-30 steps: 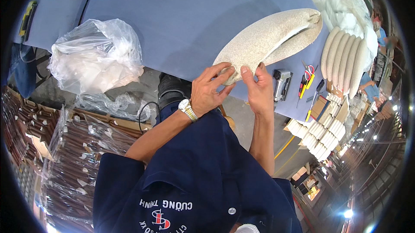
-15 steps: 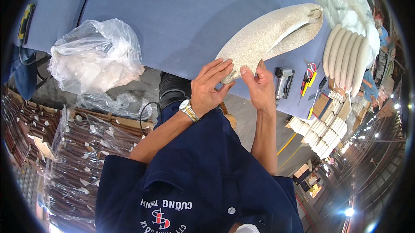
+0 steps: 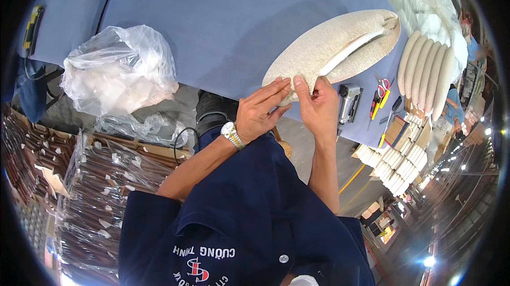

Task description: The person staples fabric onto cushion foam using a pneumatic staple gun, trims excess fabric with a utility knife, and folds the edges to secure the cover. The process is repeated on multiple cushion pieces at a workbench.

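A long, cream, textured upholstered cushion (image 3: 319,41) lies tilted over the near right part of the blue table. Along its right side runs an open slit, with white padding showing inside. My left hand (image 3: 260,111) presses its fingers on the near end, thumb underneath. Beside it my right hand (image 3: 320,108) grips the fabric edge at the bottom of the slit between thumb and curled fingers. Whatever else may lie between those fingertips is hidden. Just right of my right hand rests a staple gun (image 3: 348,103).
Scissors (image 3: 382,87), a yellow-handled tool (image 3: 376,106) and a screwdriver (image 3: 390,116) lie at the table's right edge. Several finished cream pads (image 3: 425,73) sit beyond. On the left is a clear plastic bag (image 3: 119,68) of white filling; wrapped brown parts (image 3: 106,201) stand below.
The cushion has rolled a little, so its slit gapes wider and more white padding shows. My right hand has shifted slightly along the edge; my left stays at the near end.
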`<state>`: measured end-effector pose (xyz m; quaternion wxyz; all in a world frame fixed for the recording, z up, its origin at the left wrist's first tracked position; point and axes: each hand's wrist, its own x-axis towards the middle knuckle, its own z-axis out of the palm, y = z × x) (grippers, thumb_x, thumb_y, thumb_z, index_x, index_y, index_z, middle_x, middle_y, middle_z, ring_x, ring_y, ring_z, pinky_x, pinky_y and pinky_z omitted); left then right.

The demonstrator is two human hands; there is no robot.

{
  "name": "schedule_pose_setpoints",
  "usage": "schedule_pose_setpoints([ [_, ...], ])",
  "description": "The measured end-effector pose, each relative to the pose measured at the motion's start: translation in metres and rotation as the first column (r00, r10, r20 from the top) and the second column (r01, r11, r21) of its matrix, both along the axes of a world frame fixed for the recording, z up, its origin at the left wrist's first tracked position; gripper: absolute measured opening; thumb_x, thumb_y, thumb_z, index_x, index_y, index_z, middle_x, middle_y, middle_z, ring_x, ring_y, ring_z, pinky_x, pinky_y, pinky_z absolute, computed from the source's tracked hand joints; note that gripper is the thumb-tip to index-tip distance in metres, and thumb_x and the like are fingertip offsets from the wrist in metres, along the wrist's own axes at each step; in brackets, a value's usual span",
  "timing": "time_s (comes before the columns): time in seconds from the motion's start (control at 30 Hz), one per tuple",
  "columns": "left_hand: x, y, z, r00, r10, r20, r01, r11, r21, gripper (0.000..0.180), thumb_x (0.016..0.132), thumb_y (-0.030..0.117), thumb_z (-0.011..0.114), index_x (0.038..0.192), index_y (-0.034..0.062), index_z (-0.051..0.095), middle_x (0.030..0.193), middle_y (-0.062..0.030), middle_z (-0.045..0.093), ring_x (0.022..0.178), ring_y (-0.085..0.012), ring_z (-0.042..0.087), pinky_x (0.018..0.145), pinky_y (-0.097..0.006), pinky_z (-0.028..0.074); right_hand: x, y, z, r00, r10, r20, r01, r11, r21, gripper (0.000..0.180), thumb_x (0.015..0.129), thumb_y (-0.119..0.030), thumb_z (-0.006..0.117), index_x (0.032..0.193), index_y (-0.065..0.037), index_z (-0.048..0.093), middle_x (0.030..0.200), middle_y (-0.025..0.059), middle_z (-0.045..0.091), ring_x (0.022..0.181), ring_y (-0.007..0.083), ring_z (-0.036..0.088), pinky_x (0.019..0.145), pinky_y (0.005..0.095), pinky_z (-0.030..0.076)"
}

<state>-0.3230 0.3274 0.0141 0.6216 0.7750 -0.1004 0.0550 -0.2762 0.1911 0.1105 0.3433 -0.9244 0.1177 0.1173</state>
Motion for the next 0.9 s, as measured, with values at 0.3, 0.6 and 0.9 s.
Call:
schedule_pose_setpoints([
  [0.3, -0.002, 0.0, -0.005, 0.998, 0.047, -0.038, -0.051, 0.993, -0.108, 0.054, 0.075, 0.01, 0.088, 0.127, 0.0095, 0.072, 0.138, -0.0069, 0.067, 0.121, -0.0231, 0.069, 0.095, -0.034, 0.062, 0.0, -0.001, -0.013, 0.983, -0.168, -0.073, 0.183, 0.92, 0.347, 0.025, 0.105, -0.021, 0.061, 0.107, 0.002, 0.069, 0.093, 0.0074, 0.069, 0.082, 0.0133, 0.061, 0.075, 0.0317, 0.051],
  [0.6, 0.001, 0.0, 0.002, 0.999, 0.017, -0.028, -0.017, 1.0, -0.001, 0.05, 0.077, 0.009, 0.088, 0.124, 0.0117, 0.072, 0.135, -0.007, 0.068, 0.1, -0.0238, 0.073, 0.08, -0.033, 0.063, -0.002, -0.001, -0.012, 0.958, -0.245, -0.148, 0.285, 0.869, 0.404, 0.027, 0.105, -0.021, 0.063, 0.116, 0.003, 0.068, 0.099, 0.0034, 0.07, 0.09, 0.009, 0.058, 0.082, 0.0279, 0.049],
  [0.9, -0.006, -0.001, 0.001, 0.999, -0.018, -0.036, 0.018, 1.0, 0.007, 0.046, 0.079, 0.005, 0.085, 0.122, 0.016, 0.074, 0.135, -0.008, 0.061, 0.088, -0.0221, 0.07, 0.075, -0.032, 0.064, -0.002, 0.0, -0.009, 0.984, -0.147, -0.098, 0.17, 0.942, 0.289, 0.023, 0.102, -0.017, 0.065, 0.114, 0.003, 0.067, 0.098, 0.0061, 0.07, 0.091, 0.0108, 0.058, 0.083, 0.0293, 0.049],
])
